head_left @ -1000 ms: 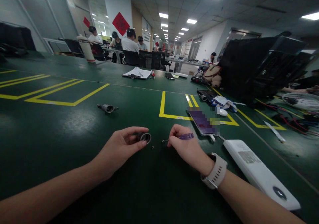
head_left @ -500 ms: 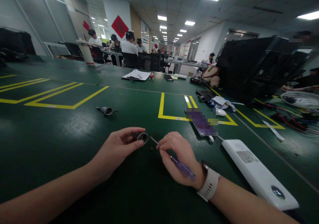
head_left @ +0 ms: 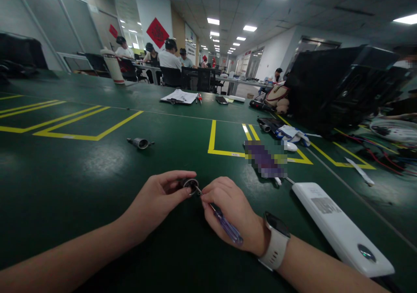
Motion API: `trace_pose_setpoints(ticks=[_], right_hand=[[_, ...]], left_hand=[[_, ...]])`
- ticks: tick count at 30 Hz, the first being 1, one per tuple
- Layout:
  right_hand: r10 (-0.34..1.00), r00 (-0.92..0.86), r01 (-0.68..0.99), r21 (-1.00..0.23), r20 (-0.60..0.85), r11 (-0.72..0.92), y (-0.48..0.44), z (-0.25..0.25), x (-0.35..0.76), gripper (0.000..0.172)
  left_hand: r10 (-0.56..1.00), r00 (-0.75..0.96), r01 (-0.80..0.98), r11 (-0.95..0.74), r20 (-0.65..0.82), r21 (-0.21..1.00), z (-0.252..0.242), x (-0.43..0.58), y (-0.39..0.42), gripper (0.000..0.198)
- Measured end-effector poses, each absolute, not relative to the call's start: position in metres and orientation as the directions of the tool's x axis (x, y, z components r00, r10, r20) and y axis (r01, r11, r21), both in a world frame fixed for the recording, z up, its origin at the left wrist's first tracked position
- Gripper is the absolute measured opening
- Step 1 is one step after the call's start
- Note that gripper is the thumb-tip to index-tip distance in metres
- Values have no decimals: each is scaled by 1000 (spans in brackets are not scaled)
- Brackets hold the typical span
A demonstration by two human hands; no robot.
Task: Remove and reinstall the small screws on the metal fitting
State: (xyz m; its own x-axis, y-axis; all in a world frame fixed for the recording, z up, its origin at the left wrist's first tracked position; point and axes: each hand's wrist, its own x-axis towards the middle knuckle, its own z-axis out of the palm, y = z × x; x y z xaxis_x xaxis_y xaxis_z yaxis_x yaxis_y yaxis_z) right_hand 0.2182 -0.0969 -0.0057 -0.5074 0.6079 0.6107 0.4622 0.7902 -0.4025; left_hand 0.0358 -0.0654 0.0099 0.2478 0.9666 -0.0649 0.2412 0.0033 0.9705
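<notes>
My left hand (head_left: 163,201) is closed round a small round metal housing (head_left: 190,183), its open end facing up and to the right. Between the thumb and fingers of my right hand (head_left: 228,206) is a screwdriver with a clear purple handle (head_left: 230,230). The tip of its shaft reaches into the mouth of the housing; what it touches inside is too small to make out. Farther off to the left, a similar metal housing (head_left: 142,143) with thin ends lies on the green table (head_left: 81,188).
A phone (head_left: 263,158) is cabled to a white power bank (head_left: 339,223) on the right. Yellow tape (head_left: 224,153) marks the table. Farther back are papers (head_left: 179,96), a cup (head_left: 114,67) and a black case (head_left: 339,84). Several people sit at desks beyond.
My right hand has moved left, bringing the screwdriver tip from just outside the housing into its mouth. The left hand has shifted slightly right with the housing, which is now tilted more upward.
</notes>
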Motion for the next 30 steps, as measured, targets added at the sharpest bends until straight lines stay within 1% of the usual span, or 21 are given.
trace_pose_setpoints(ticks=[3,8,15,21,30], right_hand=[[608,-514,477,-387,606,789,-98,-7,217,16],[555,-519,466,-329,650,821,-97,-9,215,15],[547,-531,480,-302,647,824,-100,-7,214,14],[551,-535,505,-281,641,816,-100,-8,213,12],[542,-554,487,-282,632,827,-103,-11,214,15]], left_hand=[[967,252,243,-29,-34,970,11,36,-67,34],[981,191,261,-77,27,962,16,39,-70,28],[984,165,285,-120,74,951,18,38,-68,25],[989,142,297,-92,51,950,21,40,-69,25],[987,153,306,-101,56,947,22,40,-70,26]])
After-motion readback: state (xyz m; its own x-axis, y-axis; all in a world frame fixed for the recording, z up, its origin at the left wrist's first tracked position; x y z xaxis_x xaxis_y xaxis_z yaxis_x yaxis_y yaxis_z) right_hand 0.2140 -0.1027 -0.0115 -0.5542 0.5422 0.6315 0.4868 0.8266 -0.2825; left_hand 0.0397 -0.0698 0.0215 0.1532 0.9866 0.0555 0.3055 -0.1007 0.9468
